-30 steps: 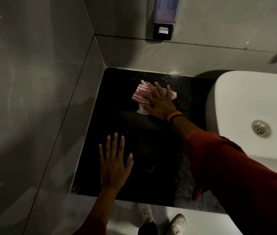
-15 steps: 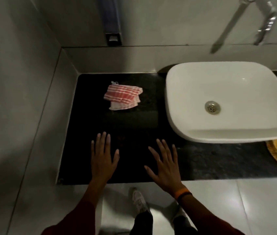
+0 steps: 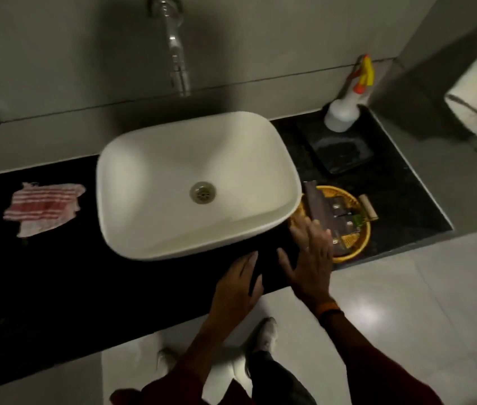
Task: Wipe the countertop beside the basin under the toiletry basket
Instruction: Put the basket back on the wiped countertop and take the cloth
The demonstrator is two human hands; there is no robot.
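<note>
The countertop (image 3: pixel 56 287) runs dark along the near edge, and over it, just in front of the white basin (image 3: pixel 196 182), my left hand (image 3: pixel 238 290) and my right hand (image 3: pixel 310 258) are spread flat, fingers wide, holding nothing. The yellow toiletry basket (image 3: pixel 351 247) sits right of the basin, just beyond my right fingertips. Far left lies the striped cloth (image 3: pixel 43 207), and at the far right stands a spray bottle (image 3: pixel 342 112).
</note>
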